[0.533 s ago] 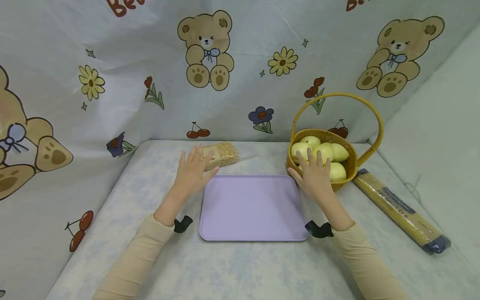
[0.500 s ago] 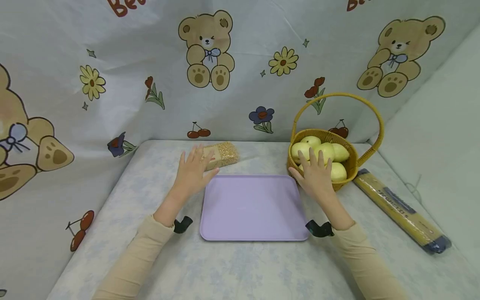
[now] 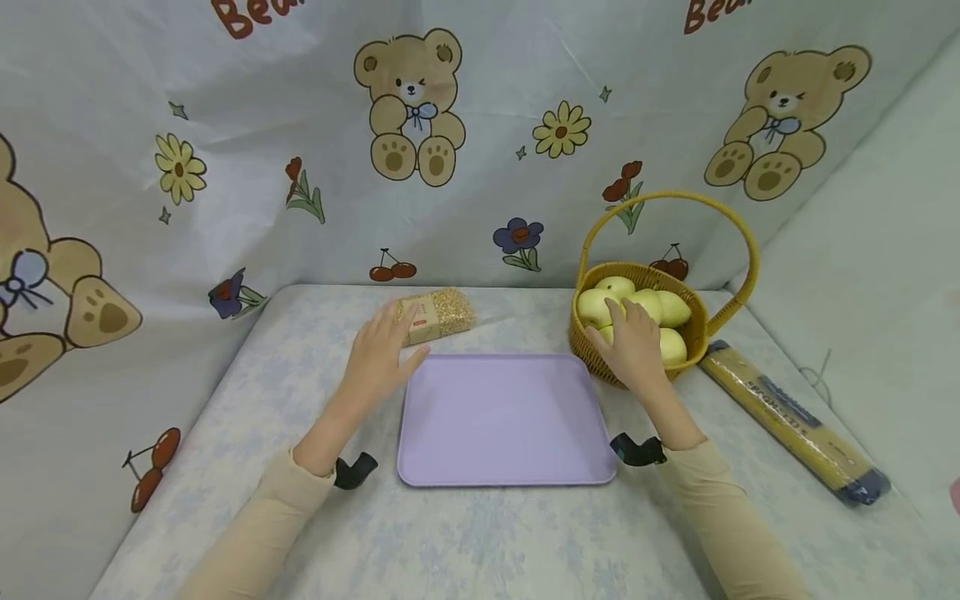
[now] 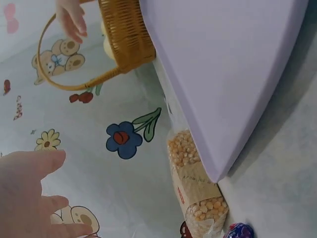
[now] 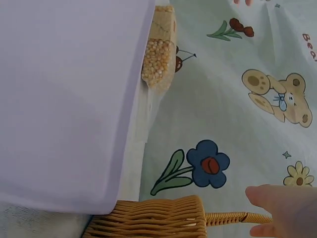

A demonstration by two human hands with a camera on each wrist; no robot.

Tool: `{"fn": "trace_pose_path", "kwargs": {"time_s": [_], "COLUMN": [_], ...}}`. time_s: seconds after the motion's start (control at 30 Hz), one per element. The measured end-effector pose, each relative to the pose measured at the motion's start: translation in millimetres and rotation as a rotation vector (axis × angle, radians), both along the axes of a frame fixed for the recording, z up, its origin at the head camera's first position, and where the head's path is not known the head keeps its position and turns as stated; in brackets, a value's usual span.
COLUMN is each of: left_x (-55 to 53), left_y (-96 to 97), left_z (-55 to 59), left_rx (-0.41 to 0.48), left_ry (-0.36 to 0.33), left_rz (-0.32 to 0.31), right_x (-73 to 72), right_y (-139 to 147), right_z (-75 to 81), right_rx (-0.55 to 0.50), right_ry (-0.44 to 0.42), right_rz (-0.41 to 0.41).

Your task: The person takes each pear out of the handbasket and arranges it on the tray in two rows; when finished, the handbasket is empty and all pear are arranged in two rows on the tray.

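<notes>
My left hand (image 3: 377, 357) hovers with bent fingers near a clear bag of corn kernels (image 3: 448, 312), thumb pointing towards the tray. The bag lies behind the lilac tray (image 3: 506, 421); its left end is partly covered by the hand in the head view. My right hand (image 3: 636, 350) is held above the near left side of a woven basket (image 3: 678, 367), its fingers slightly bent. Inside the basket are several pale yellow-green fruits (image 3: 672, 309), partly hidden by that hand. In both wrist views the hands stand apart from the bag and the basket, holding nothing.
A long pack of spaghetti (image 3: 795, 421) lies right of the basket, whose tall handle (image 3: 752, 250) arches upward. A small shiny blue-purple thing (image 4: 240, 231) sits beside the corn in the left wrist view. A bear-print cloth (image 3: 450, 225) hangs behind the table.
The fingers of both hands were spread and straighter; now they are bent and closer together. My left hand has shifted slightly down and left. The head view has tilted a little; objects have stayed put.
</notes>
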State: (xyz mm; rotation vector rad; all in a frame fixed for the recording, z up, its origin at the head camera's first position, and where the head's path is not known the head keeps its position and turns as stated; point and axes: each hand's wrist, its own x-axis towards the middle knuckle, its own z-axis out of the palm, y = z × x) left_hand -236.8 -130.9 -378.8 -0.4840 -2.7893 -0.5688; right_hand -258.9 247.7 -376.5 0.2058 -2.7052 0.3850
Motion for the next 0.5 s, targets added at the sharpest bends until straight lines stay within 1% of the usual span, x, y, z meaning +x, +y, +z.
{"fn": "trace_pose_path", "kwargs": {"time_s": [0.1, 0.2, 0.3, 0.43, 0.5], "left_x": [10.0, 18.2, 23.5, 28.4, 29.2], "left_y": [0.1, 0.0, 0.6, 2.6, 3.9], "left_z": [-6.2, -15.8, -28.1, -44.3, -49.9], "left_rx": [0.112, 0.239, 0.336, 0.378, 0.396], "left_ry": [-0.02, -0.033, -0.043, -0.061, -0.072], "left_rz": [-0.041, -0.08, -0.112, -0.144, -0.153], "right_x": [-8.9, -17.3, -25.7, -37.4, -44.2], "right_y": [3.7, 6.6, 8.7, 11.8, 15.2], "right_z": [0.6, 3.0, 5.0, 5.5, 4.5], "right_rx": [-0.095, -0.199, -0.257, -0.296, -0.325], "right_ry": [0.016, -0.024, -0.066, -0.124, -0.151], "right_rz": [0.051, 0.08, 0.089, 0.099, 0.098]}}
